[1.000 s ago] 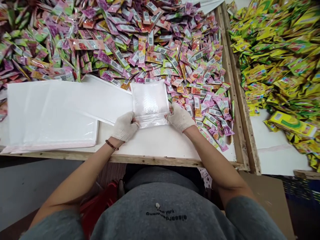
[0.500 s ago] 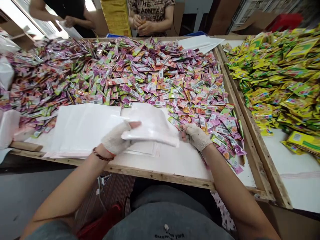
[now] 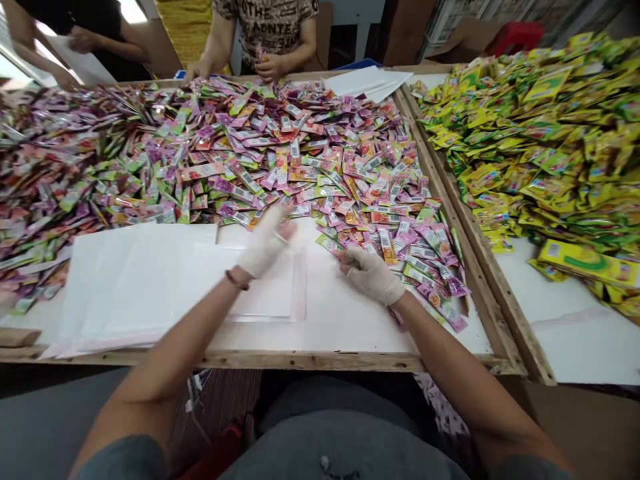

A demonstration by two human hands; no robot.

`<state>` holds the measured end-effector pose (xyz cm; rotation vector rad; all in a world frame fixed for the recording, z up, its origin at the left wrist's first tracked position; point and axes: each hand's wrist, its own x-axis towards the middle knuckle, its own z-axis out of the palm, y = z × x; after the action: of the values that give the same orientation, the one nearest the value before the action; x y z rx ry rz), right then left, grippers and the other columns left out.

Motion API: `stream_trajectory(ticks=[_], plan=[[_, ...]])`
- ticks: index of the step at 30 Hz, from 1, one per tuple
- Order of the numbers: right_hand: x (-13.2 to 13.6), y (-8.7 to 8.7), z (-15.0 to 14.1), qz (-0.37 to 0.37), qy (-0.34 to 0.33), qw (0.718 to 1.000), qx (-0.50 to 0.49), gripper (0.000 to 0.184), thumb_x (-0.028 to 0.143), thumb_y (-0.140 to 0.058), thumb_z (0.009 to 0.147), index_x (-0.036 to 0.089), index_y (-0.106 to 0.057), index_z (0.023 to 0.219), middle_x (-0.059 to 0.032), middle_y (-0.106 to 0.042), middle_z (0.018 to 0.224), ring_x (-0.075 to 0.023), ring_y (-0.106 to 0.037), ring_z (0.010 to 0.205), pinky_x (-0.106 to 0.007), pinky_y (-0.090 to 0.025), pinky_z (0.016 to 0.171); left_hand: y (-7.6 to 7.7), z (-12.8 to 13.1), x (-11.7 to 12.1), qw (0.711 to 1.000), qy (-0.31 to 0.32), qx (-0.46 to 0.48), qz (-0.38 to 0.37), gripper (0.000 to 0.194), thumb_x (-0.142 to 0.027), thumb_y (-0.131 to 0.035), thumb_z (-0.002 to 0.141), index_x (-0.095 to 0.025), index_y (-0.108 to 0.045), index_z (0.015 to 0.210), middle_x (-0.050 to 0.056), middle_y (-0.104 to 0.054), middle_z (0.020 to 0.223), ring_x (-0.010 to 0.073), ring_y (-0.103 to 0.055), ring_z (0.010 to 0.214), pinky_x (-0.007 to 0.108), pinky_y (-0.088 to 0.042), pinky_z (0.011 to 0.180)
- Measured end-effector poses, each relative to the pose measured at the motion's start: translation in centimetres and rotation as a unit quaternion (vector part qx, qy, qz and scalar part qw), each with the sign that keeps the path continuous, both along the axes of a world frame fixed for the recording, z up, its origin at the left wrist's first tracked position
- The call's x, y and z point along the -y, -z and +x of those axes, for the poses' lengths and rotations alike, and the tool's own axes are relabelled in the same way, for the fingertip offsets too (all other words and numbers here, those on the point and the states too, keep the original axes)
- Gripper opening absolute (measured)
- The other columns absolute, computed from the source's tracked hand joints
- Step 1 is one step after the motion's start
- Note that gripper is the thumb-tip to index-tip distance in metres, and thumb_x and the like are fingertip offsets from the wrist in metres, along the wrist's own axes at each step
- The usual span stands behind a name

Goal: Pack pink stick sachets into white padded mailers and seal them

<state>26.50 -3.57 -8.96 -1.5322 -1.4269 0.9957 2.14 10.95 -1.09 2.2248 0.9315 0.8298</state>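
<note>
My gloved left hand stretches forward over the white table toward the near edge of a big heap of pink, purple and green sachets; it is smeared by motion, so its fingers are unclear. My gloved right hand lies low on the table at the heap's near right edge, fingers pointing left and loosely apart, touching sachets and holding nothing I can see. A clear zip bag with a pink strip lies flat between my forearms, beside a stack of white bags.
A wooden rail divides this tray from a second one heaped with yellow packets. Two other people stand at the far side; one person's hands handle sachets. More white bags lie at the far edge.
My left hand has let go of the clear bag, which now lies flat on the table, and reached forward to the sachets. The camera has tilted up, showing the far side.
</note>
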Motion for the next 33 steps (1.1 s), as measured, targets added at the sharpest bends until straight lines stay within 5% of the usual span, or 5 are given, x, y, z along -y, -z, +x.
stream_trajectory(ticks=[3, 7, 16, 25, 33], plan=[[1.0, 0.2, 2.6, 0.115, 0.07, 0.964, 0.228, 0.024, 0.036, -0.057, 0.096, 0.022, -0.073, 0.108, -0.0146, -0.075, 0.117, -0.0314, -0.067, 0.114, -0.05, -0.053, 0.103, 5.3, 6.2, 3.0, 0.981, 0.08, -0.165, 0.057, 0.066, -0.057, -0.051, 0.101, -0.013, -0.061, 0.148, 0.024, -0.06, 0.149, 0.0397, -0.052, 0.146, 0.059, -0.042, 0.121], [2.5, 1.7, 6.2, 0.042, 0.177, 0.874, 0.452, 0.061, 0.053, -0.056, 0.098, 0.015, -0.063, 0.145, -0.0263, -0.059, 0.15, -0.045, -0.052, 0.138, -0.064, -0.043, 0.111, 6.6, 10.5, 3.7, 0.947, 0.062, -0.298, 0.1, 0.062, -0.05, -0.057, 0.1, -0.019, -0.059, 0.154, 0.026, -0.047, 0.163, 0.0483, -0.033, 0.159, 0.073, -0.024, 0.124], [1.9, 3.0, 11.6, 0.038, -0.006, 0.855, 0.518, 0.068, 0.057, -0.051, 0.101, 0.017, -0.057, 0.155, -0.0232, -0.046, 0.166, -0.0429, -0.041, 0.149, -0.06, -0.035, 0.118, 7.6, 4.7, 7.3, 0.912, 0.176, -0.345, 0.133, 0.07, -0.058, -0.062, 0.096, -0.021, -0.059, 0.156, 0.026, -0.044, 0.167, 0.0537, -0.034, 0.157, 0.077, -0.025, 0.121], [2.5, -0.7, 9.4, 0.068, 0.082, 0.916, 0.387, 0.037, 0.038, -0.048, 0.102, 0.02, -0.074, 0.121, -0.0168, -0.07, 0.123, -0.0332, -0.063, 0.119, -0.047, -0.052, 0.101, 3.2, 5.0, 7.0, 0.966, 0.094, -0.227, 0.082, 0.033, -0.038, -0.047, 0.103, -0.018, -0.072, 0.109, 0.017, -0.071, 0.117, 0.0308, -0.067, 0.114, 0.043, -0.054, 0.097], [1.4, -3.3, 4.1, -0.091, 0.106, 0.854, 0.502, 0.026, 0.03, -0.057, 0.099, 0.015, -0.077, 0.106, -0.0182, -0.073, 0.112, -0.0299, -0.063, 0.098, -0.039, -0.043, 0.082, 2.3, 13.9, 2.0, 0.908, -0.061, -0.406, -0.089, 0.027, -0.039, -0.061, 0.09, -0.019, -0.078, 0.098, 0.016, -0.078, 0.104, 0.0329, -0.072, 0.105, 0.037, -0.054, 0.088]])
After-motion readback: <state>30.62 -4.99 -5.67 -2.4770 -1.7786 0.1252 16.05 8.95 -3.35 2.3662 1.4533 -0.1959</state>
